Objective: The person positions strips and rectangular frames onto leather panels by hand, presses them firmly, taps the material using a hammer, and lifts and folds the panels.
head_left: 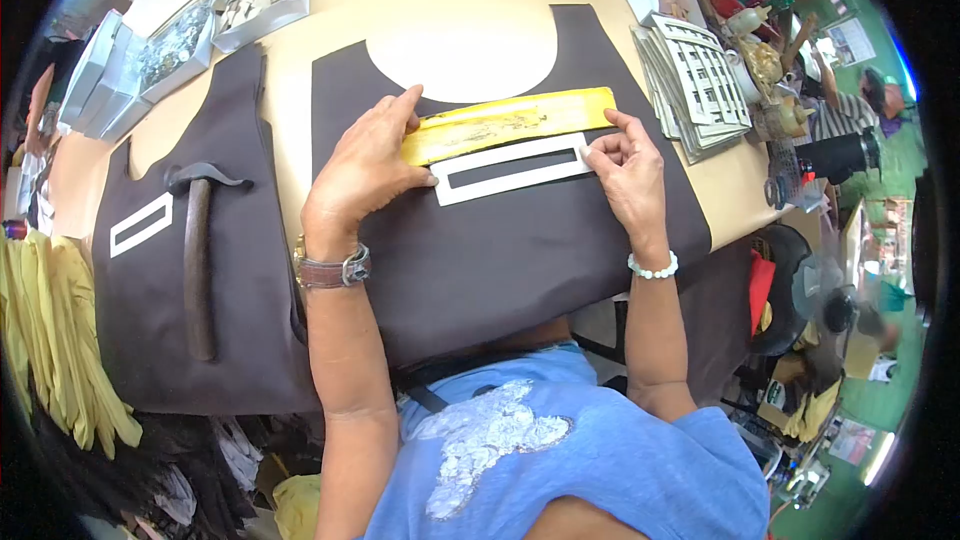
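Note:
A dark cut leather-like panel [480,250] with a curved neck opening lies flat in front of me. On it rests a yellow strip [510,125] with dark smudges, and just below that a white rectangular frame [515,190] with a long slot. My left hand [365,160] grips the strip's left end between fingers and thumb, its thumb tip at the frame's left corner. At the other end, my right hand [628,165] has a finger on the strip's corner and its thumb on the frame's right end, fingers curled.
To the left, a hammer [200,260] lies on a second dark panel [240,340] beside another white frame [142,225]. Boxes of small parts [265,0] stand at the back left. Stacked slotted templates [700,80] lie at the right. Yellow cloth [60,330] hangs at the far left.

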### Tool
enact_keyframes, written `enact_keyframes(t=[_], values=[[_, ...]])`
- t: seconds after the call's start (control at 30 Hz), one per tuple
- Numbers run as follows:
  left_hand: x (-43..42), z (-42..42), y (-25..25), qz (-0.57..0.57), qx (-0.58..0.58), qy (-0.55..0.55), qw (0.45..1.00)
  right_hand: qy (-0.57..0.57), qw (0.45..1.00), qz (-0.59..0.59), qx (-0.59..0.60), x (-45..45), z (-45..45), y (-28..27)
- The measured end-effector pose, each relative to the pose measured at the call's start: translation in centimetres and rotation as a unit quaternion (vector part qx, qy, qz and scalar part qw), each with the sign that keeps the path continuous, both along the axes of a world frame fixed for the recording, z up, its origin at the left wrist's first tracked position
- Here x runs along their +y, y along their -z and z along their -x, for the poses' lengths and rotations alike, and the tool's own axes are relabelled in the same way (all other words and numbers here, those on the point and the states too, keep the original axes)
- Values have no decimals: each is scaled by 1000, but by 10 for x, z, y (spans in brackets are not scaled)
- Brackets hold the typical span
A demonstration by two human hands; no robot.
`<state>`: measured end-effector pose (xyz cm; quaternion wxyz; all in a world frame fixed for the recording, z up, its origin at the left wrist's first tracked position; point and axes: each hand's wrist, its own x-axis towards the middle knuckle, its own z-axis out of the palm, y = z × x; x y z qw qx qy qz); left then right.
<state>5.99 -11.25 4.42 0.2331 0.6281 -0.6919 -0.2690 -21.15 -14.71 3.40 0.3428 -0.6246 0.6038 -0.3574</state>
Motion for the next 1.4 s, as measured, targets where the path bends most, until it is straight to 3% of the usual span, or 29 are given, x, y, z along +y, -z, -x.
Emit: enact_keyframes(t=[0.8,0.9,0.93,1.0,1.1,1.2,1.3,1.4], values=[[1,-1,3,9,1,10,1000,19,999,27,4,-6,2,8],[1,0,2,19,-13,18,1000,-40,991,43,120,-4,3,16],[2,0,0,22,-21,21,999,-57,966,125,220,0,0,17],[4,3,-1,35,-39,14,999,-89,864,282,408,10,-8,18],[13,17,4,63,-91,-23,994,-104,873,274,389,16,-4,15],[40,45,3,147,-163,-88,972,-88,942,221,235,12,9,18],[59,55,22,226,-225,-80,944,-38,958,224,176,7,6,21],[71,60,29,229,-285,-84,927,-99,901,384,178,24,-32,13]])
